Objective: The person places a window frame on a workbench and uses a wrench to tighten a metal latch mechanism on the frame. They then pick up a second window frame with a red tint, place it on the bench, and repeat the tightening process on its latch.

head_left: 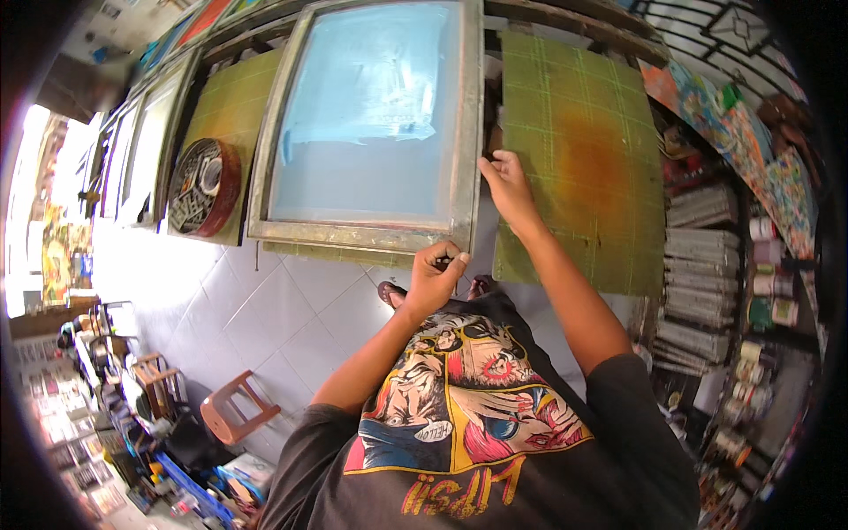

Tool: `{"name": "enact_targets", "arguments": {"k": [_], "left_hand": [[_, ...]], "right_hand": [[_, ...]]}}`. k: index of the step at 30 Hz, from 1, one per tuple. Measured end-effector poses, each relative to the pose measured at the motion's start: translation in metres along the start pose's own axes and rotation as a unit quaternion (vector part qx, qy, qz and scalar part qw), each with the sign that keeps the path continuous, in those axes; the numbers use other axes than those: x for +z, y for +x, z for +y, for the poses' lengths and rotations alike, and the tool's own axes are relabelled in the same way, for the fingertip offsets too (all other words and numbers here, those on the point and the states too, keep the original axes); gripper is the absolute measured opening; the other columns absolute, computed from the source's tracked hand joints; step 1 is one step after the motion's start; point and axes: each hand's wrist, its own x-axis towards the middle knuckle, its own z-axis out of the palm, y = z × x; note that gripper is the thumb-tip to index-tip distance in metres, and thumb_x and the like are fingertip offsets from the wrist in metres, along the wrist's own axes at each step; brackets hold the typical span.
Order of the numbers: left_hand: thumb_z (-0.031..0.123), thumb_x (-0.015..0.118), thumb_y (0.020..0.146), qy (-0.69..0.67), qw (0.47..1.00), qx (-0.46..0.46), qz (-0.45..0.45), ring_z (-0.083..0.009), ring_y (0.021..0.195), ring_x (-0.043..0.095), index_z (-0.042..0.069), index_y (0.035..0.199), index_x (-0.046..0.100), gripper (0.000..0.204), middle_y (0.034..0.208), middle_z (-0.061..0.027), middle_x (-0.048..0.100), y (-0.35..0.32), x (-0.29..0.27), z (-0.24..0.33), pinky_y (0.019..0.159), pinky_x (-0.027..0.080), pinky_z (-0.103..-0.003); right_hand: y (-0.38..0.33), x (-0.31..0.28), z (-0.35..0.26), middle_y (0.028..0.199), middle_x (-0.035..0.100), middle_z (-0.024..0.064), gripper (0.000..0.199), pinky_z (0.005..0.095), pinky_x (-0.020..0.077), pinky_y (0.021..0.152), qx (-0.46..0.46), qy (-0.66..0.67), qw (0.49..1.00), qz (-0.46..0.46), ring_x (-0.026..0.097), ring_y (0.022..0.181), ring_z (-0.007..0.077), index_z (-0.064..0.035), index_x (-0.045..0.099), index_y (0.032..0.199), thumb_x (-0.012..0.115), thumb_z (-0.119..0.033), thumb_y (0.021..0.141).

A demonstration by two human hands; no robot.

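A wooden screen printing frame (353,235) lies in front of me, its pale mesh stretched flat. Light blue ink (367,75) covers the far part of the mesh, ending in an uneven edge; the near part is greyer. My left hand (435,276) is closed at the frame's near rail, close to the right corner, thumb and forefinger pressed together. Along the right rail, my right hand (511,187) has its thumb against the wood and its other fingers curled; some fingertips are hidden.
Green boards (579,159) flank the frame, the right one stained orange. A round red-rimmed tin (231,181) of small pieces sits at left. A brown plastic stool (238,406) stands on the tiled floor. Stacked grey slabs (702,274) and shelved jars (773,284) line the right side.
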Motion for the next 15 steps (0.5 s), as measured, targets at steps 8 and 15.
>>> {"name": "enact_targets", "arguments": {"k": [8, 15], "left_hand": [[0.015, 0.056, 0.093, 0.005, 0.988, 0.048, 0.146, -0.0044, 0.049, 0.035, 0.001, 0.054, 0.045, 0.044, 0.051, 0.0020, 0.044, 0.011, 0.022, -0.012, 0.046, 0.028, -0.026], [0.013, 0.055, 0.093, -0.041, 0.983, 0.041, 0.177, -0.0045, 0.046, 0.032, 0.002, 0.050, 0.039, 0.047, 0.047, 0.0025, 0.040, 0.012, 0.025, -0.018, 0.044, 0.024, -0.028]], "right_hand": [[0.031, 0.058, -0.006, 0.136, 0.042, 0.0328, 0.089, 0.0477, 0.0391, 0.100, -0.027, -0.216, 0.972, 0.088, 0.047, 0.121, 0.0459, 0.0045, 0.018, 0.145, 0.057, -0.052, 0.088], [0.033, 0.053, -0.015, 0.135, 0.043, 0.0335, 0.079, 0.0485, 0.0392, 0.099, 0.004, -0.188, 0.981, 0.045, 0.048, 0.119, 0.0473, 0.0043, 0.019, 0.144, 0.052, -0.046, 0.093]]}}
